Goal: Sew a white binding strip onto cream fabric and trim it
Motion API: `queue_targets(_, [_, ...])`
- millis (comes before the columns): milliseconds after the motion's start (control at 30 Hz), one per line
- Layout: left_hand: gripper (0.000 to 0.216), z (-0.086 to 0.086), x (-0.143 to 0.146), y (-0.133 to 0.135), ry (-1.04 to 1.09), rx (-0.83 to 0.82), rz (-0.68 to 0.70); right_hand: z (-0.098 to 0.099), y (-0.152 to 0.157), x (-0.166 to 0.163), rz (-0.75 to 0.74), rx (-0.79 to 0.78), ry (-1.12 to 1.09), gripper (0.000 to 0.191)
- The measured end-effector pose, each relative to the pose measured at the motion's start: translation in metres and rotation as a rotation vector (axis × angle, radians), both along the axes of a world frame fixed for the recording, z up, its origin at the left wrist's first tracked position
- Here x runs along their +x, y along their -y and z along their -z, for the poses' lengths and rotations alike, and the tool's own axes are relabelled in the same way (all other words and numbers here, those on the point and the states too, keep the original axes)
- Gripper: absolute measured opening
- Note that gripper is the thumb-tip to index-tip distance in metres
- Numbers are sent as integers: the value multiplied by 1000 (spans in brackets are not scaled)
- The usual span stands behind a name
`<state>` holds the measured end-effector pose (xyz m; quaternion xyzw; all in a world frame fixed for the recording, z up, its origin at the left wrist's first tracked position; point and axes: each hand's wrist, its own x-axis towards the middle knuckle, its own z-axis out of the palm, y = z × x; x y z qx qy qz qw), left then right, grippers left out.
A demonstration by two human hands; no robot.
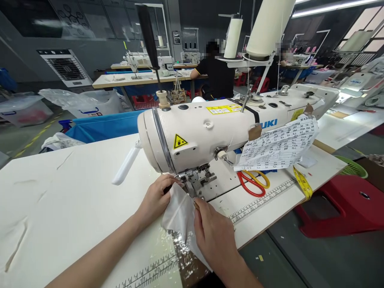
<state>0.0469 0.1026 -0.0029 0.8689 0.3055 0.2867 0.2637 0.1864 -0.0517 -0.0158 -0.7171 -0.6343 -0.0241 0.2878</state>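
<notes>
A piece of thin white fabric (179, 209) hangs from the needle area of a white sewing machine (192, 132) toward the table's front edge. My left hand (158, 197) is closed on the fabric's upper left edge, close beside the presser foot. On the other side, my right hand (214, 230) has its fingers closed at the fabric's right edge. A small brass-coloured bit shows at its fingertips, too small to name. The needle mechanism (198, 180) sits just above and between both hands. Part of the fabric is hidden behind my right hand.
Red and yellow-handled scissors (251, 185) lie right of the needle area. A yellow tape measure (303, 183) hangs over the front edge. A handwritten sheet (277, 146) is taped to the machine. A red stool (351, 204) stands at right. A person (217, 74) sits farther back.
</notes>
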Motion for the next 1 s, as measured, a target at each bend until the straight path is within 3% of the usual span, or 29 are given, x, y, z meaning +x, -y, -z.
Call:
queue_targets(667, [26,0,2,-4,6,14,22,2,-3,-1,-25,5,67,33])
queue_targets(1000, [27,-3,4,-4,-30,-26,-17,1,-2,-2,-12,-6,-28,38])
